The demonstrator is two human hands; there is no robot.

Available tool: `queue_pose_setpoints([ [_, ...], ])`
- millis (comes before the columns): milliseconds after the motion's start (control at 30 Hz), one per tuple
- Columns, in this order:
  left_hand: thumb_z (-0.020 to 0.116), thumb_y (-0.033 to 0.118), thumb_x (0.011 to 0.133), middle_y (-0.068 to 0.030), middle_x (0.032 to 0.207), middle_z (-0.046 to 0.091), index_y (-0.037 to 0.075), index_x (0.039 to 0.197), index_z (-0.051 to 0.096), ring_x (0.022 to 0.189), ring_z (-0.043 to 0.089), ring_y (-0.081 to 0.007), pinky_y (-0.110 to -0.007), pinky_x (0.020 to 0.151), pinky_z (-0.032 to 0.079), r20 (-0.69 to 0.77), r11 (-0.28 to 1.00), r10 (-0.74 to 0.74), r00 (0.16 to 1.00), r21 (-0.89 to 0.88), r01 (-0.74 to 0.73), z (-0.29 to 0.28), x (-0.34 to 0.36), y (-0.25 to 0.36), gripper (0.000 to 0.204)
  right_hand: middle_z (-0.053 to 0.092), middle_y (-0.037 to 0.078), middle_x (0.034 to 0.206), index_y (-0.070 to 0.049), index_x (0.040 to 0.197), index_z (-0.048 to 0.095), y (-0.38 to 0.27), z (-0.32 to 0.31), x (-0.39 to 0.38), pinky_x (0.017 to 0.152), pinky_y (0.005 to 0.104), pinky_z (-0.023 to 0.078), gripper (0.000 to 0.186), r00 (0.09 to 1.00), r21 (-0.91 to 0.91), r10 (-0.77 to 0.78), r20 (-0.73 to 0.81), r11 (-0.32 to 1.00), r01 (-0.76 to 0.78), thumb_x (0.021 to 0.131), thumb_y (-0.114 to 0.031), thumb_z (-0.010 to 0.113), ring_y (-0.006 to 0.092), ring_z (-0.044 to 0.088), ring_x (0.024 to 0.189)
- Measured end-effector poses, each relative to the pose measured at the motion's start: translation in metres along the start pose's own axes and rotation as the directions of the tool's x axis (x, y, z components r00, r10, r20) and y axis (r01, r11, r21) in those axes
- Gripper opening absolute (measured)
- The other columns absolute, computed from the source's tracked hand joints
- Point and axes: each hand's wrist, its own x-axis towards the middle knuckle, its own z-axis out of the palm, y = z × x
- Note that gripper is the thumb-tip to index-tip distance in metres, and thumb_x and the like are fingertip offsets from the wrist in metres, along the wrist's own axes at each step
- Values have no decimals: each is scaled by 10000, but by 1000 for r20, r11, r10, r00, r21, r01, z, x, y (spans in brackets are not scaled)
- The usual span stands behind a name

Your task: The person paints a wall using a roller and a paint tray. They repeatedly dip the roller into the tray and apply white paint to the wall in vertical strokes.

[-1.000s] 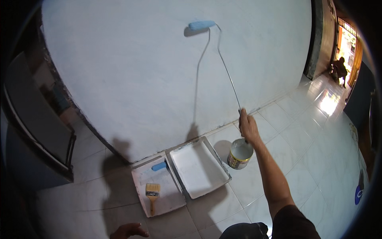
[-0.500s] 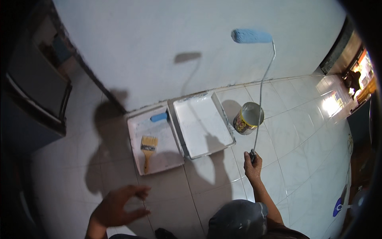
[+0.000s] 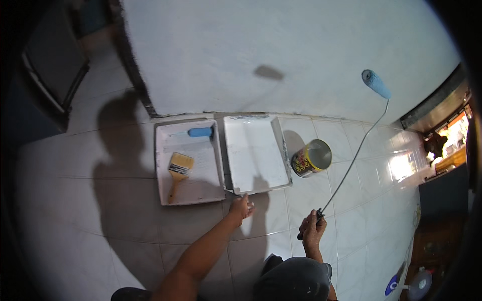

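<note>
In my right hand (image 3: 312,230) is the black handle of a paint roller (image 3: 376,84), my fingers wrapped round it. Its long bent wire slants up to the right, and the light-blue sleeve is held up in front of the wall. My left hand (image 3: 242,208) reaches to the near edge of a white paint tray (image 3: 257,150). The fingers are apart; whether they touch the rim I cannot tell. White paint lies in this tray. Left of it stands a second paint tray (image 3: 193,193), with a flat paintbrush (image 3: 181,165) and a small blue roller (image 3: 201,132) inside.
A paint can (image 3: 307,161), open at the top, stands right of the trays. Behind them rises a pale wall (image 3: 281,50) with a dark left edge. White tiles (image 3: 281,251) cover the floor. A fan (image 3: 419,285) is at the lower right.
My left hand has moved forward and right to the tray's near edge. The roller in my right hand has swung right and lower, its sleeve turned. My view has shifted too.
</note>
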Motion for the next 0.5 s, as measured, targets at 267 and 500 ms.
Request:
queue_pose_setpoints([
  [267,445,263,1029,-152,998,670,-35,1127,533,871,711,-295,-425,778,587,-216,920,168,962,-316,-232,18,8,-5,326,434,-24,512,-99,737,458,22,-18,-10,372,267,285,329,997,-150,72,18,986,-69,1031,-207,559,68,392,408],
  [500,500,264,944,-116,922,645,-27,986,585,811,698,-261,-384,658,592,-436,896,121,892,-339,-287,45,-42,-46,306,519,-36,656,6,912,626,73,-46,-26,548,280,373,251,982,-312,186,32,935,-167,989,-232,655,54,433,643],
])
